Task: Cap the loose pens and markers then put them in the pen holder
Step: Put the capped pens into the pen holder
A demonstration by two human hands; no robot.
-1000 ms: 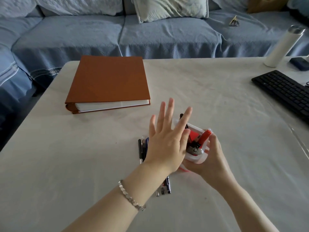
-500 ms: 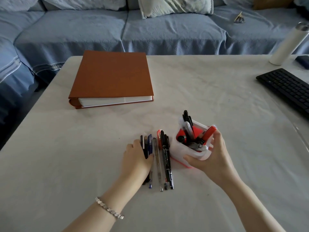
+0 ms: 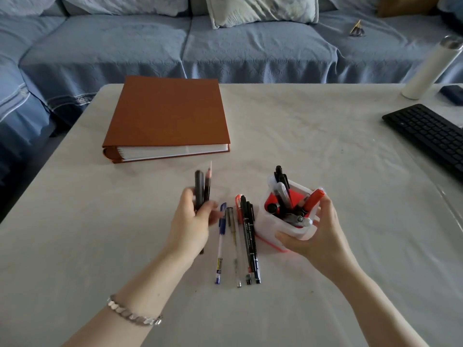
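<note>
Gripping a black marker [image 3: 199,187] and a thin dark pen [image 3: 207,182], both pointing toward 12 o'clock, the left hand [image 3: 191,225] hovers above the table [image 3: 325,146]. The right hand [image 3: 322,237] clasps the pen holder [image 3: 266,222], which stands on the table. Loose pens [image 3: 241,242] lie at the holder's 9 o'clock.

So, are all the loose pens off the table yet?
No: a row of pens lies on the table between the pen holder and the left hand, which grips a black marker.
</note>
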